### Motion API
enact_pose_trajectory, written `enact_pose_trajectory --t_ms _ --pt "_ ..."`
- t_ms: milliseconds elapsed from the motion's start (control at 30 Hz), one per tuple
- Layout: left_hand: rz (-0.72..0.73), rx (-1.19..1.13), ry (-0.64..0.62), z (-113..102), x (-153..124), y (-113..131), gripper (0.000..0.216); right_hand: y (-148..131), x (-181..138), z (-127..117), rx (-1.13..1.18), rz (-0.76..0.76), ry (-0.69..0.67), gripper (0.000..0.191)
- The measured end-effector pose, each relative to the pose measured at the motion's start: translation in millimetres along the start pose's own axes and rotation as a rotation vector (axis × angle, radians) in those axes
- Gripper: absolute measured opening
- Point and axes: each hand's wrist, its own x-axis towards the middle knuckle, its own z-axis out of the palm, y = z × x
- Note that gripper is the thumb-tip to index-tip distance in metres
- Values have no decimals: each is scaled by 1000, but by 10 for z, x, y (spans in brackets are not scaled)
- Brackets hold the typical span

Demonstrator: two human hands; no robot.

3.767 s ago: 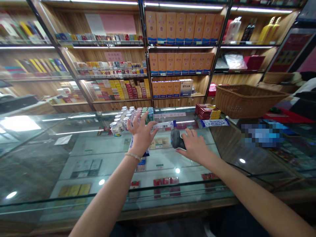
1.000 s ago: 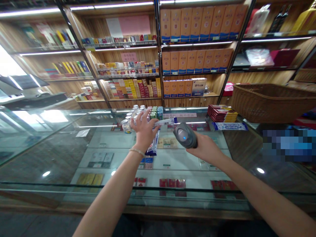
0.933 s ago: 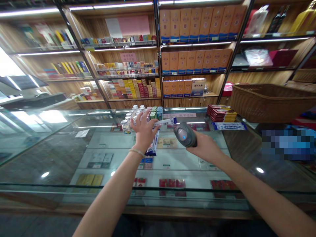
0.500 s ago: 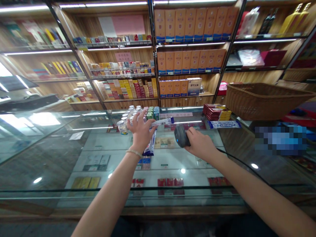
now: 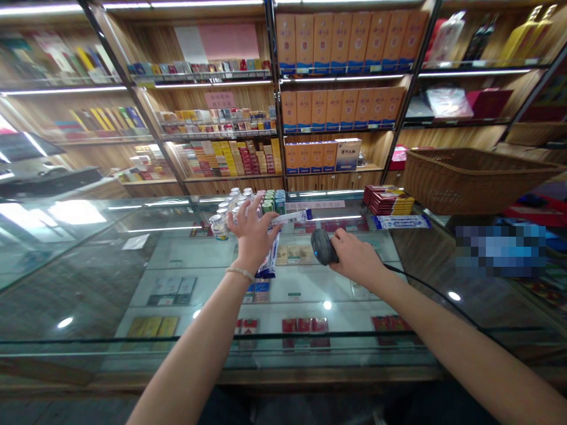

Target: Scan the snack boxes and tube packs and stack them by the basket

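My left hand reaches over the glass counter and holds a long blue-and-white carton at one end, fingers curled round it. A second blue-and-white pack hangs under the same palm. My right hand grips a dark handheld barcode scanner, low over the glass, its head turned toward the carton. A black cable trails from the scanner along my right forearm.
Small white-capped bottles and green cans stand behind my left hand. A stack of red cartons, another blue-and-white carton and a wicker basket lie to the right. Shelves of boxed goods fill the back wall.
My right hand lifted the scanner off the glass, aimed it at the carton, then lowered it back toward the counter. My left hand kept hold of the carton.
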Motion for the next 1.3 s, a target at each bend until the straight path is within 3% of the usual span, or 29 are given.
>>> enact_pose_trajectory --t_ms 533,1300 --pt "2 -24 -4 -24 0 29 17 -5 38 2 69 -31 -59 40" --pt "-12 -56 -28 -50 15 51 15 -48 22 80 109 -26 13 50"
